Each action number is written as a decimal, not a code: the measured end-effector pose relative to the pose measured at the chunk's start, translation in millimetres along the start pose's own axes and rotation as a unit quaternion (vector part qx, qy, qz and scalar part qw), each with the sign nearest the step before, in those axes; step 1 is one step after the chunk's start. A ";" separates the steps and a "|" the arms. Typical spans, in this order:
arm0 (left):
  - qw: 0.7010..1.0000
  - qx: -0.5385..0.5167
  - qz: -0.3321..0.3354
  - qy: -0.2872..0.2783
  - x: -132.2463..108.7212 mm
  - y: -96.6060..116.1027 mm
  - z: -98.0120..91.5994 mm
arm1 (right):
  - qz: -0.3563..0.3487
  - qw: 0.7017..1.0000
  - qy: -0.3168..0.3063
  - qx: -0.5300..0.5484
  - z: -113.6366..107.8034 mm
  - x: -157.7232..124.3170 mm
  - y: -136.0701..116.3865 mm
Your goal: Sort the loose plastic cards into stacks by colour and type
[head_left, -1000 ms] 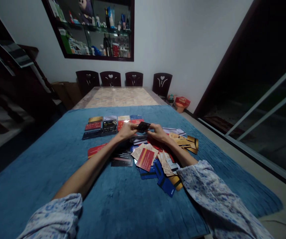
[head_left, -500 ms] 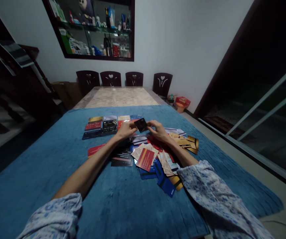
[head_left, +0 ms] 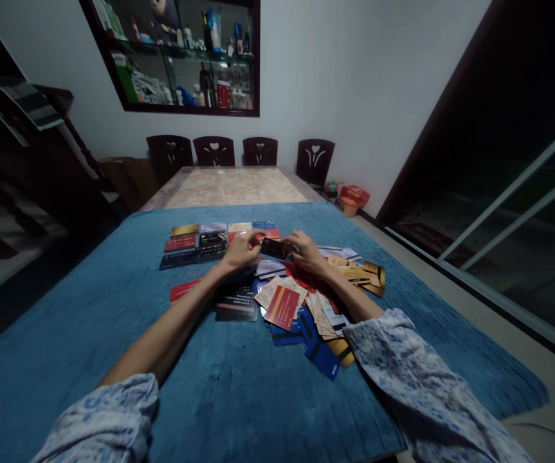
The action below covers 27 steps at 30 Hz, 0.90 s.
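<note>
A black card [head_left: 273,248] is held up between my two hands, above the cards on the blue cloth. My left hand [head_left: 241,251] pinches its left end, and my right hand [head_left: 305,252] grips its right end. Beyond my left hand lie rows of cards, with a gold card [head_left: 185,229], a red card [head_left: 181,243] and a dark card [head_left: 177,260] at their left side. Under and in front of my hands spreads a loose pile, with a red card [head_left: 282,307] on top, blue cards [head_left: 323,357] nearer me and gold cards [head_left: 373,275] at the right.
The blue cloth [head_left: 89,289] covers the near part of a long stone-topped table [head_left: 238,185]. Dark chairs [head_left: 315,161] stand at the far end. A cardboard box [head_left: 132,180] is on the left, and an orange bin [head_left: 349,204] is on the floor at the right.
The black card has tipped from a slanted position to a nearly level, flatter view. Both hands have shifted only slightly and still hold it.
</note>
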<state>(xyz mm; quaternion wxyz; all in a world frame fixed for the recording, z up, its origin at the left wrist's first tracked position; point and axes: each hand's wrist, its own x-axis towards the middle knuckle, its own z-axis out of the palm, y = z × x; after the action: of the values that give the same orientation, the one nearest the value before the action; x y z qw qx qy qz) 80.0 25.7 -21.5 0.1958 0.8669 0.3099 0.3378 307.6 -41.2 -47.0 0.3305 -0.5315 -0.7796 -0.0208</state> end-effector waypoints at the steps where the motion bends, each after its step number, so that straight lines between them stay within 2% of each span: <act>1: 1.000 0.007 0.010 -0.007 -0.8 -1.2 0.6 | -0.001 1.000 -0.006 -0.011 -0.4 0.0 -1.0; 6: 0.998 0.039 0.035 -0.045 -4.3 -9.1 3.1 | -0.004 0.998 -0.023 -0.054 0.3 0.6 -4.2; 13: 0.996 0.039 0.037 -0.075 -6.2 -11.8 3.2 | -0.001 0.998 -0.038 -0.059 1.8 0.3 -7.2; 22: 0.994 0.063 0.027 -0.080 -7.6 -12.9 5.7 | 0.022 0.987 -0.087 -0.134 -1.4 -2.0 -12.5; 27: 0.993 0.087 0.024 -0.078 -7.4 -14.0 7.6 | 0.026 0.985 -0.102 -0.133 -1.7 -2.6 -13.1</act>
<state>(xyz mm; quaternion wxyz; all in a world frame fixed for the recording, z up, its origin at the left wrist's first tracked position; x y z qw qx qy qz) 75.4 30.0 -37.9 0.1346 0.9115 0.3012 0.2455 298.0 -49.7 -42.9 0.1760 -0.5900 -0.7855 -0.0619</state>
